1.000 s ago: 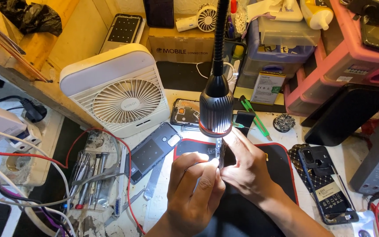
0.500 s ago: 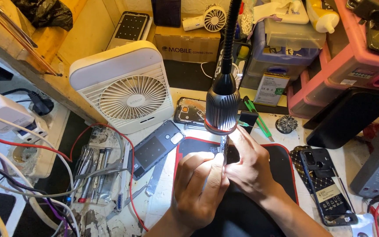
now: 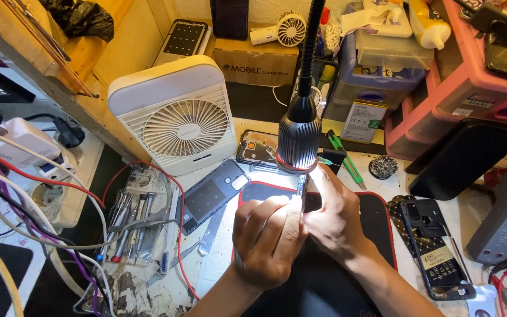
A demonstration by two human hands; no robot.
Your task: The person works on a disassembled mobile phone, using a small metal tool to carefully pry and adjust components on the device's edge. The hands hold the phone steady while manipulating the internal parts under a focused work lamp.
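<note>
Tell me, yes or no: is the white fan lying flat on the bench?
No, the fan stands upright behind the hands, its round grille facing forward beside the lamp.

Left hand (image 3: 268,238), back uppermost, fingers curled with tips pressed toward the right hand (image 3: 333,217). Right hand cupped, index finger extended far and upward, thumb meeting the left fingertips. Both bare forearms enter from the near edge, converging.

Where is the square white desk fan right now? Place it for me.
In the head view the square white desk fan stands upright at upper left, behind the dark grey phone back cover and left of the black gooseneck lamp.
</note>
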